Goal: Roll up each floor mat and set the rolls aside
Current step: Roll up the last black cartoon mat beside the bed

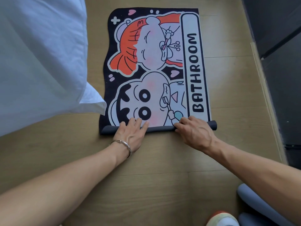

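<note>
On the wooden floor (pixel 146 176), seen from the head camera, a printed mat (pixel 156 62) lies flat and runs away from the person. It is dark-edged, with two cartoon faces brushing their teeth and the word BATHROOM down its right side. Its near end is turned over into a thin rolled edge (pixel 162 128), dark grey on the outside, lying straight across the mat's width. Only this short strip is rolled; the rest of the mat is spread out on the floor.

The left hand (pixel 130 134) reaches over the left half of the rolled edge, palm down. Its fingers are straight and slightly spread, with the tips pressing on the printed face just beyond the roll. A thin metal bracelet (pixel 123 144) sits on that wrist.

The right hand (pixel 193 132) sits on the right half of the rolled edge, close to its end. Its fingers are curled over the top of the roll with the knuckles raised, and the thumb lies against the near side, so it grips the roll.

White bedding (pixel 40 62) hangs over the left of the view, one corner just beside the mat's left edge. A dark wall (pixel 280 79) runs along the right. At the bottom right lie two grey-blue rounded shapes (pixel 257 203); I cannot tell what they are. Beside them is a white and orange shoe tip (pixel 223 219).
</note>
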The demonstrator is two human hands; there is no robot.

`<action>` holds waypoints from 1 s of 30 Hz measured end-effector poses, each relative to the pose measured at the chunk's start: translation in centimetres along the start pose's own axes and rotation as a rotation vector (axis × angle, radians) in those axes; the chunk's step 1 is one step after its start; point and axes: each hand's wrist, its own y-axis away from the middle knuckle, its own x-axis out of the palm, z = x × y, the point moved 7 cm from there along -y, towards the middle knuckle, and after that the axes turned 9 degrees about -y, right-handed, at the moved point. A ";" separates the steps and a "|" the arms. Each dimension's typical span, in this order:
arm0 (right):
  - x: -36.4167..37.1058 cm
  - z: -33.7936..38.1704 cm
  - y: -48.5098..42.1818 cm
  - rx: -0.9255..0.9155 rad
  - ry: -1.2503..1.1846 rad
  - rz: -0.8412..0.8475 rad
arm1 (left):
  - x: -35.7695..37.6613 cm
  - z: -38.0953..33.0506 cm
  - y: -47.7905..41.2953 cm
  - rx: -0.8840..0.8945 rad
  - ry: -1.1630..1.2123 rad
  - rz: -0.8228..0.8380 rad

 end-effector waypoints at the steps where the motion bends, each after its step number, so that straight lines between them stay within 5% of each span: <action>1: 0.0 -0.2 -0.2 0.010 -0.008 0.011 | 0.1 0.2 -0.2 -0.012 0.024 -0.001; 19: 0.6 -0.2 -0.6 -0.010 0.005 0.072 | -1.2 1.6 -0.2 0.083 0.079 -0.173; 30: 0.5 -5.0 0.3 0.305 0.012 0.118 | -0.5 2.0 -1.3 0.021 0.171 -0.086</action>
